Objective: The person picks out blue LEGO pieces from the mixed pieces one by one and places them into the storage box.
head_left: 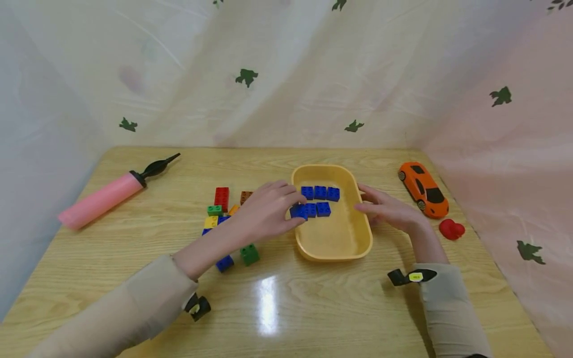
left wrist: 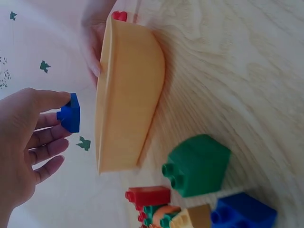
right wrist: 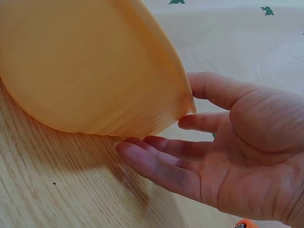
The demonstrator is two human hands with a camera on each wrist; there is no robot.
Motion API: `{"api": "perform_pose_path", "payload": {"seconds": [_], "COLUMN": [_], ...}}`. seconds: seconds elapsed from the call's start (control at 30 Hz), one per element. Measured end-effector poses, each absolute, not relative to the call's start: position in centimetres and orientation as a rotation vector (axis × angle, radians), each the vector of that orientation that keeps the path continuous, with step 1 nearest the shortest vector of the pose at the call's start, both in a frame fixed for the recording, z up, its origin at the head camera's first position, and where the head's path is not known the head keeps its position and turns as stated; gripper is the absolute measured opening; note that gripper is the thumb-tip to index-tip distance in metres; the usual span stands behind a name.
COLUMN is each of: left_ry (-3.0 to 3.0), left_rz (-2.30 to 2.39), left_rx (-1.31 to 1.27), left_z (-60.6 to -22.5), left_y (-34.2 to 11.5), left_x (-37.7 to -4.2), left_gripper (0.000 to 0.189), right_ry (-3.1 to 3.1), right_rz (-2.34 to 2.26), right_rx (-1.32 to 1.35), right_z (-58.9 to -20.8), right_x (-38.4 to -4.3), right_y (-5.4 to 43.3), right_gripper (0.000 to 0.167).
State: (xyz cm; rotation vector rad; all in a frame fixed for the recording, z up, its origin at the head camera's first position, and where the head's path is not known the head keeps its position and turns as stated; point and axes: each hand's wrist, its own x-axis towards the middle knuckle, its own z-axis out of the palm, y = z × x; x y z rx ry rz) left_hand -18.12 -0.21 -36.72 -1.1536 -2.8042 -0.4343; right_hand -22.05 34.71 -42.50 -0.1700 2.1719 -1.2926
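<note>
My left hand (head_left: 273,209) pinches a blue toy brick (left wrist: 71,114) between thumb and fingers, above the left rim of a yellow plastic tub (head_left: 331,243). Several blue bricks (head_left: 320,192) lie in two rows inside the tub. At the tub's right side, my right hand (head_left: 389,211) holds the wall, thumb at the rim and fingers against the outside. In the right wrist view the fingertips (right wrist: 130,152) touch low on the tub's outer wall. Left of the tub lie loose bricks, among them a green one (head_left: 249,254) and a red one (head_left: 221,198), partly hidden by my left arm.
A pink hand pump (head_left: 105,199) with a black nozzle lies at the table's left. On the right are an orange toy car (head_left: 423,189) and a small red object (head_left: 451,229). A pale curtain with green leaf-like shapes hangs behind the wooden table (head_left: 335,308).
</note>
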Motion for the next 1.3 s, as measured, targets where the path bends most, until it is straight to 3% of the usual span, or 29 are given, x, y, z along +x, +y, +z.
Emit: {"api": "perform_pose_path", "payload": {"seconds": [0.7, 1.3], "left_ry": [-2.862, -2.956], "left_rz": [-0.398, -0.196], "left_rx": [-1.279, -1.286], "left_z": [-37.5, -40.8], "left_y": [9.1, 12.0], "left_x": [-22.3, -23.9], "left_gripper": [0.039, 0.034], "right_ry": [2.162, 2.196], "right_rz": [-1.315, -1.277], "right_rx": [-0.182, -0.201], "right_z": [-42.6, -42.4], "right_x": [-22.1, -22.0], "right_y": [34.9, 34.7], "right_gripper": [0.076, 0.072]}}
